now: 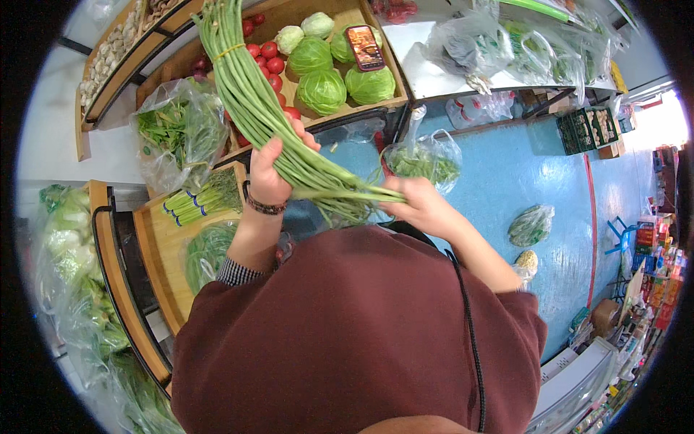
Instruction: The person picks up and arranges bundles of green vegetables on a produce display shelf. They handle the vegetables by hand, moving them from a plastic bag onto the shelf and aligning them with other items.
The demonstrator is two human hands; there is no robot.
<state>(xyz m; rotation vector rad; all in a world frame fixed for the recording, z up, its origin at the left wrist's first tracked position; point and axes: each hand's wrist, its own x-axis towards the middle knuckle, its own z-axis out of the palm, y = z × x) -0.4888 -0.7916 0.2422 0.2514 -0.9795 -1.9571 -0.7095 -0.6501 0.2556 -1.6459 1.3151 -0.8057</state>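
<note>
A long bundle of green yardlong beans (246, 103) slants across in front of my chest, bound near its far end by a yellow tie (228, 52). My left hand (274, 168) is wrapped around the middle of the bundle, thumb on top. At the near right end, my right hand (420, 203) grips several bean tips and is slightly blurred. Other thin ends hang loose between the two hands. Beyond the beans, a wooden bin (402, 100) holds red tomatoes (275, 65) and green cabbages (321, 91). A smartphone (365, 49) with a lit screen rests on the cabbages.
Bagged leafy greens (179, 125) sit left of the beans, above banded green stalks (190, 207) on a wooden shelf. Garlic (111, 59) fills a bin at far left. Bagged greens (425, 163) stand on the blue floor (488, 179). A white table (420, 76) carries more plastic bags.
</note>
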